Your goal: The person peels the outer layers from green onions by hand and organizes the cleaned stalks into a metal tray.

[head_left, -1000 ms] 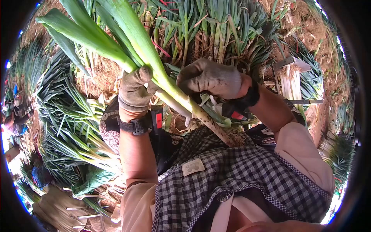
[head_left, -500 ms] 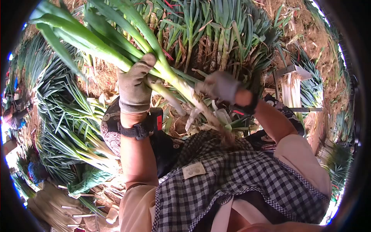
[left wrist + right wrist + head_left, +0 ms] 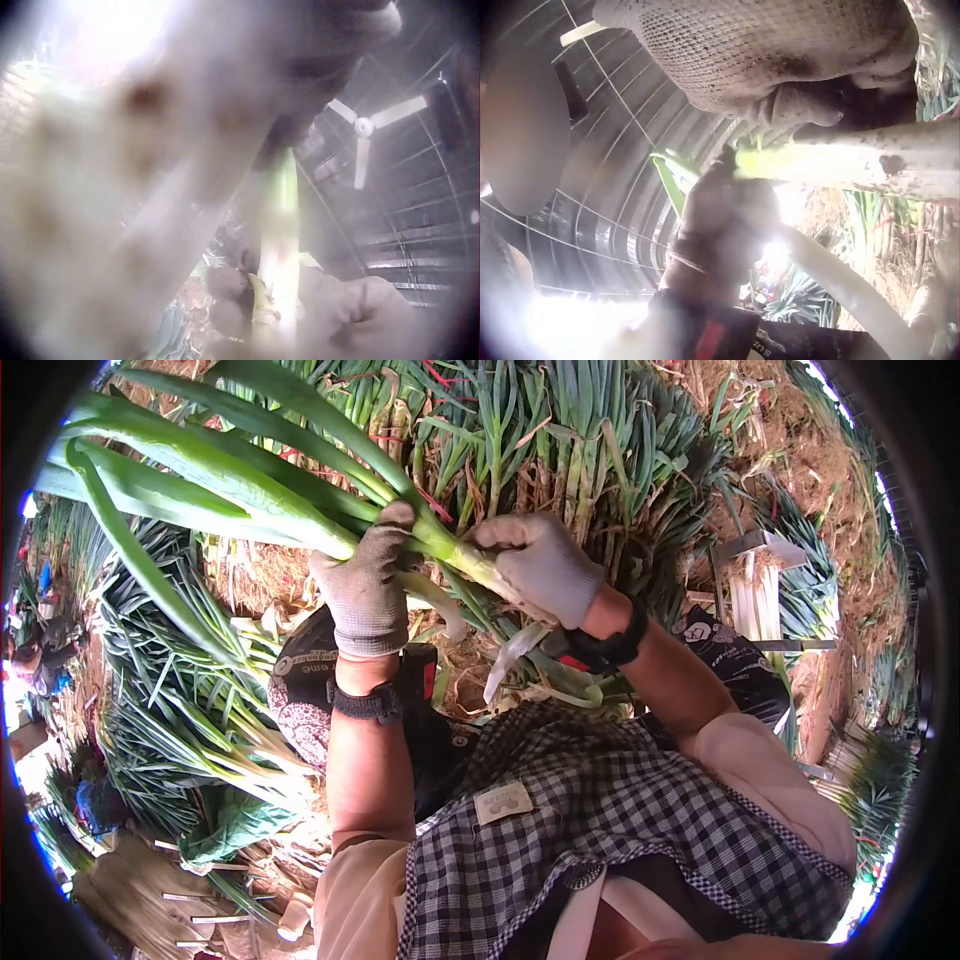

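Large green onions (image 3: 250,505) slant across the front of the body, leaves to the upper left. My gloved left hand (image 3: 365,590) grips them where the leaves meet the white shanks. A second, curved white shank (image 3: 435,602) sticks out beneath that hand. On the main shank (image 3: 480,568), my gloved right hand (image 3: 548,568) curls its fingers round the white part, hiding its lower end. In the right wrist view this shank (image 3: 922,157) runs just below the right glove. Loose pale skin (image 3: 512,655) hangs below the right hand. Blur covers much of the left wrist view.
Upright bundles of green onions (image 3: 570,450) stand in front. More lie in a heap (image 3: 200,700) at the left. A crate-like stand (image 3: 755,585) with white stalks is at the right. A checked apron (image 3: 600,790) covers the lap. A ceiling fan (image 3: 364,127) hangs overhead.
The right hand moved down beside the shank, then back up onto it and now grips it. The leaves have swung left and lower. The root end, earlier over the lap, is out of sight.
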`<move>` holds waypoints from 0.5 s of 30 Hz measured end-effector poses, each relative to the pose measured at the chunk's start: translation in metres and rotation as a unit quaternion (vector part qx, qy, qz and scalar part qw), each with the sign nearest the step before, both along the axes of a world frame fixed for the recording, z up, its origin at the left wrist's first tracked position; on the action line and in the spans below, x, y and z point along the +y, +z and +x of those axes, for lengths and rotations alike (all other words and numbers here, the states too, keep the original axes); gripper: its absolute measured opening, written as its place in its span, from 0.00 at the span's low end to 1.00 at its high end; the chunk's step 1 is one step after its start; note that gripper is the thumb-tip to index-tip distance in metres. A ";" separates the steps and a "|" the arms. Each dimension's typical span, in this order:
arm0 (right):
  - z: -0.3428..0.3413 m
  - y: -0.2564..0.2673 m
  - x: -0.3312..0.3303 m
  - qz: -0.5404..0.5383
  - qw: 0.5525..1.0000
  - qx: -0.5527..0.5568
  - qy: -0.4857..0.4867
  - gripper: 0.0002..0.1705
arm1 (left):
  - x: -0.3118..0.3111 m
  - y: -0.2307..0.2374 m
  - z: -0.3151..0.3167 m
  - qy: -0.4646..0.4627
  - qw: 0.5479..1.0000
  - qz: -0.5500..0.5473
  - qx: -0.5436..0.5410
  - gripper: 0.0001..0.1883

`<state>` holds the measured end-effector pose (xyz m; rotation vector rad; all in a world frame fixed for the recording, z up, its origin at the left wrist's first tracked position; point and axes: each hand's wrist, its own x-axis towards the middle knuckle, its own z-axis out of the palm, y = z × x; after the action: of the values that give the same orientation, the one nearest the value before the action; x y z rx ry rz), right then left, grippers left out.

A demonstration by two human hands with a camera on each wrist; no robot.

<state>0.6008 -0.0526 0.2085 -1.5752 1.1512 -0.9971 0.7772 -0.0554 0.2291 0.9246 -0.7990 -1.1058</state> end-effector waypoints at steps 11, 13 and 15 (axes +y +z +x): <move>0.016 0.022 -0.002 -0.087 0.990 0.097 -0.058 0.15 | 0.001 -0.003 -0.006 0.020 0.999 -0.009 0.035 0.07; 0.016 0.021 -0.007 0.011 0.996 0.088 -0.020 0.13 | 0.001 -0.004 -0.003 0.015 0.999 -0.009 0.027 0.07; 0.003 0.010 -0.009 0.028 0.999 0.026 -0.005 0.13 | 0.002 -0.003 -0.002 0.008 1.000 -0.006 0.019 0.07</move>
<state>0.6033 -0.0618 0.2184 -1.5608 1.2137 -0.9284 0.7750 -0.0532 0.2261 0.8959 -0.7662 -1.1010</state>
